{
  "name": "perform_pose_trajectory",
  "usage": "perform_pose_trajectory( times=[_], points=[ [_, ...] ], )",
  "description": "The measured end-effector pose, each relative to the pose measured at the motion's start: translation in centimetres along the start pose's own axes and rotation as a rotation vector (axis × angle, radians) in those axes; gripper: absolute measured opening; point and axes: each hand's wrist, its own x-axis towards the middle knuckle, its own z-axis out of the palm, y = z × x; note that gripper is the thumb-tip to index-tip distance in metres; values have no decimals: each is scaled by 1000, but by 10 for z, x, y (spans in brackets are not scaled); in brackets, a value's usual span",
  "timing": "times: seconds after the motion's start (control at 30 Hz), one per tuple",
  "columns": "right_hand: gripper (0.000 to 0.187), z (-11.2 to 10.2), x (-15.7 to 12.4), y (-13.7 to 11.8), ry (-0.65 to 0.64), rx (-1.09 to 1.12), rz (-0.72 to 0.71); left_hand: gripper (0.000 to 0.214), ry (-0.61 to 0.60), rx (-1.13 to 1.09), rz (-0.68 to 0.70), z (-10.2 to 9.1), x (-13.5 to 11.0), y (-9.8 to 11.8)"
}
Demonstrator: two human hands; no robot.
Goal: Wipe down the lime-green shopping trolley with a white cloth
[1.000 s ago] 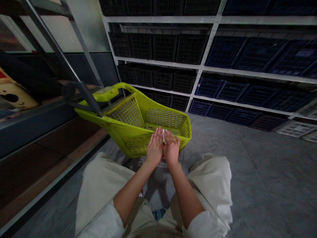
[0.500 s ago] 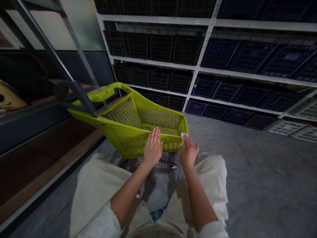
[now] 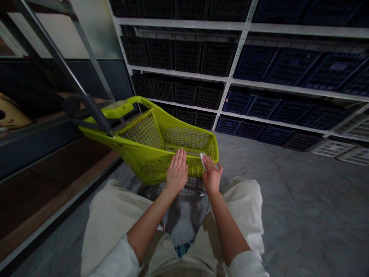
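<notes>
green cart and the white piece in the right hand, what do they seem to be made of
The green cart looks like molded plastic, smooth with a faint sheen; its walls are one colour, pierced by regular holes. The white piece in the right hand looks matte and thin, perhaps cloth or paper; too little shows to tell.

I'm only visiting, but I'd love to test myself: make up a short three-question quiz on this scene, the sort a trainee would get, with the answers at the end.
1. True or false: the left hand has its fingers stretched out.
2. What holds the white cloth? A) left hand; B) right hand; C) neither hand.
3. Fill in the colour: the shopping cart in front of the shelves is ____.

Key: 1 true; 2 B; 3 yellow-green.
</notes>
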Motion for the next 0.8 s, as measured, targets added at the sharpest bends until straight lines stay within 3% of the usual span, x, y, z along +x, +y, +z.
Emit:
perform_pose_trajectory(
  times=[0.1,0.2,0.3,0.43,0.53,0.67,0.8],
  points=[
    [71,-7,-7,38,90,14,123,66,0,-6,-9,1,0,2],
    [71,-6,-8,44,141,35,174,66,2,-8,-14,2,1,4],
    [71,5,-2,12,133,15,127,67,7,-10,-9,3,1,5],
    [66,21,11,-48,1,41,-25,66,2,-20,-6,4,1,4],
    [63,23,16,-65,-59,71,-88,62,-7,-9,-8,4,0,2],
    [71,11,12,-32,-65,54,-145,62,1,3,-25,1,0,2],
    [70,-1,0,26,50,14,-6,63,-17,4,-29,1,1,4]
  ],
)
